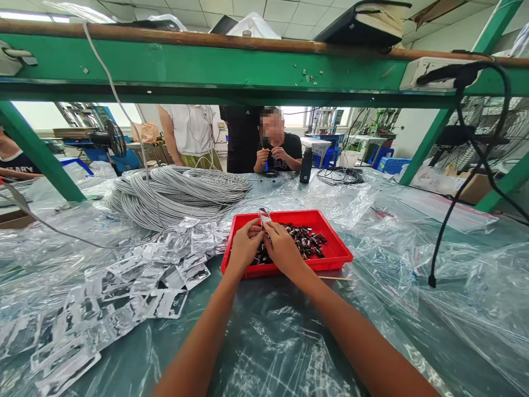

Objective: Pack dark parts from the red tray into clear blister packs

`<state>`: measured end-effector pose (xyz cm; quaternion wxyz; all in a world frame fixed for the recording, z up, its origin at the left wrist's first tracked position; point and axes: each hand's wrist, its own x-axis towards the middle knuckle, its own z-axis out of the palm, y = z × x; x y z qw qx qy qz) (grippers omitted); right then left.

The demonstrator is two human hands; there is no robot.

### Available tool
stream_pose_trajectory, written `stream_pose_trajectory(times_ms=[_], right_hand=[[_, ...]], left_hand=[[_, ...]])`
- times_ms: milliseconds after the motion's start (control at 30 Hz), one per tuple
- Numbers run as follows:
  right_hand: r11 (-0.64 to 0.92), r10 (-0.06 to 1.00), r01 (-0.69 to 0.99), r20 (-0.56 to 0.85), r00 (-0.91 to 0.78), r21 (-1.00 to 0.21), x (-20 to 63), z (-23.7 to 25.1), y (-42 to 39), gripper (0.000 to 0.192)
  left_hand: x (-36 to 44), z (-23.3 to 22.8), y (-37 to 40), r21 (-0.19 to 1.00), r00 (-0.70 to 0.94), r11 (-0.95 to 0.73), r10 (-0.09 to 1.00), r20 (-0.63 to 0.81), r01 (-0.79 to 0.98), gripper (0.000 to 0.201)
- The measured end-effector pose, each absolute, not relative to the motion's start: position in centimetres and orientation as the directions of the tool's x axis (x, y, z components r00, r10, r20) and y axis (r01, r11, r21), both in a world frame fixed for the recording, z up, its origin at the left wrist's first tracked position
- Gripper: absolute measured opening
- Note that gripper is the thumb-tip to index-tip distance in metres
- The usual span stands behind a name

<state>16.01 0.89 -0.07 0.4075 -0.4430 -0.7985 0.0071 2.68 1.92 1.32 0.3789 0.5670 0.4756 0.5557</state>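
Your left forearm (206,336) and right forearm (351,320) lie nearest to the camera, and they reach from the near edge toward a red tray (344,258) in the middle of the table (260,342). Your left hand (246,243) and right hand (285,246) come together above the left part of this tray. The fingers of both hands are narrow, and they hold between their tips a small packet (265,215), whose upper end stands out on the far side of the fingers. What is inside the packet, you cannot tell, because it is too small. Under and to the right of your hands, many small dark pieces (311,241) are heaped in the tray. Just beside its near right side lies a thin stick (334,278). To the left of the tray, many flat clear packets (136,281) are spread in overlapping rows, and farther behind them rests a big coil of grey cable (173,190). On the far side, a dark bottle (306,165) stands upright near a seated person (291,148). At the right, a black cord (442,242) hangs from the green beam (248,60).
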Motion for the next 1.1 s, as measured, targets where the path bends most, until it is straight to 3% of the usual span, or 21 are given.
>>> stream_pose_trajectory(times_ms=[200,467,633,800,933,1100], right_hand=[[0.567,0.747,0.716,0.620,-0.239,-0.408,15.8,0.6,0.6,0.031],[0.555,0.811,0.540,0.556,-0.181,-0.633,16.5,0.8,1.1,0.024],[0.616,0.759,0.576,0.601,-0.250,-0.538,18.3,1.2,1.4,0.032],[0.563,0.768,0.604,0.626,-0.132,-0.564,21.2,1.9,2.2,0.028],[0.549,0.754,0.676,0.639,-0.148,-0.491,21.4,2.6,2.7,0.028],[0.638,0.718,0.617,0.646,-0.260,-0.460,21.6,2.1,2.4,0.023]], left_hand=[[2.2,0.9,2.3,0.952,-0.043,-0.300,0.952,0.302,0.060,0.040],[1.5,1.2,2.1,0.957,0.024,-0.289,0.957,0.290,-0.023,0.039],[1.8,0.9,2.1,0.948,-0.103,-0.299,0.945,0.310,0.112,0.025],[0.9,1.2,2.3,0.955,-0.269,-0.251,0.920,0.285,0.155,0.018],[0.3,2.6,1.4,0.936,-0.346,-0.261,0.878,0.332,0.235,0.021],[-0.5,3.3,-2.4,0.870,-0.468,-0.177,0.785,0.407,0.461,0.030]])
